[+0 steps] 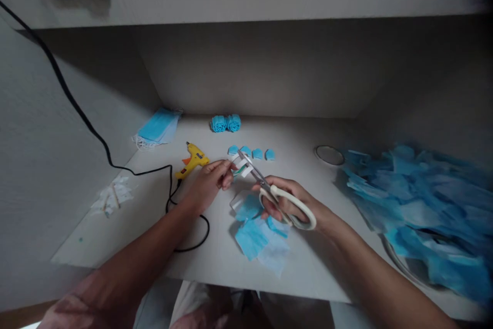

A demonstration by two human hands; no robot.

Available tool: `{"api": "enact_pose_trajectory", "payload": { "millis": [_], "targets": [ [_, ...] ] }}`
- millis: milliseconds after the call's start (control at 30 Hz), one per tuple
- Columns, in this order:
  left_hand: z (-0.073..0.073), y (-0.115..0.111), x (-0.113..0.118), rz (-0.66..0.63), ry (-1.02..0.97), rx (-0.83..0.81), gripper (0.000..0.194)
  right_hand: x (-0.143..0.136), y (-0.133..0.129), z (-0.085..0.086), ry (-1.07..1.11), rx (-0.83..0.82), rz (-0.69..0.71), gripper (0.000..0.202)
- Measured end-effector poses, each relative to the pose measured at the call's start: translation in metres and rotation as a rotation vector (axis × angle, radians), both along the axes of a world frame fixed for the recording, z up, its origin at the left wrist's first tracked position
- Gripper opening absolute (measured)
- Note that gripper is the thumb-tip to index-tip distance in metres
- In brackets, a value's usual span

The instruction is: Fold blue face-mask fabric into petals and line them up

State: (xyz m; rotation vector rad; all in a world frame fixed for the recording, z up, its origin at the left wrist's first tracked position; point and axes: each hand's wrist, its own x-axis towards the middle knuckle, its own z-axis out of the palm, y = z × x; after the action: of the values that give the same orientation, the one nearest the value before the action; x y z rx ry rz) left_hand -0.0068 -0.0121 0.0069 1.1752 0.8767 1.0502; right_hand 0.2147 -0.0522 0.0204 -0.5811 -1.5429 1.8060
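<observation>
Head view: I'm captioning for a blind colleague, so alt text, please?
The right hand holds scissors at a white strip pinched in the left hand, above a pale table. Around them lie blue scraps, face masks and a yellow glue gun.

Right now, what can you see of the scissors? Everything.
The scissors have slim, grey, metallic-looking blades and cream, plastic-looking handles with two large loops. The right hand grips them, its fingers through or around the loops. They slant across the view, tips pointing away and toward the left hand, which pinches small material at the blades. A white strip shows alongside the blades. How far they are open, and whether they are cutting, I can't tell.
</observation>
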Motion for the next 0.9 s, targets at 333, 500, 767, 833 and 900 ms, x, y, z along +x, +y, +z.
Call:
{"api": "enact_pose_trajectory", "payload": {
  "millis": [333,500,767,833,900],
  "targets": [
    [-0.002,0.002,0.000,-0.041,-0.219,-0.063,0.035,-0.003,0.001,-0.005,0.052,-0.044,0.059,0.062],
    [-0.003,0.003,0.000,-0.055,-0.268,-0.078,0.037,-0.006,0.002,-0.007,0.142,-0.101,0.120,0.062],
    [-0.007,0.005,0.000,-0.098,-0.312,-0.124,0.042,-0.003,0.002,-0.014,0.102,-0.121,0.188,0.063],
    [-0.009,0.005,0.000,-0.101,-0.312,-0.130,0.042,-0.003,0.001,-0.014,0.090,-0.126,0.206,0.063],
    [-0.012,0.005,0.000,-0.111,-0.307,-0.140,0.041,-0.004,0.001,-0.013,0.095,-0.133,0.224,0.062]
  ]
}}
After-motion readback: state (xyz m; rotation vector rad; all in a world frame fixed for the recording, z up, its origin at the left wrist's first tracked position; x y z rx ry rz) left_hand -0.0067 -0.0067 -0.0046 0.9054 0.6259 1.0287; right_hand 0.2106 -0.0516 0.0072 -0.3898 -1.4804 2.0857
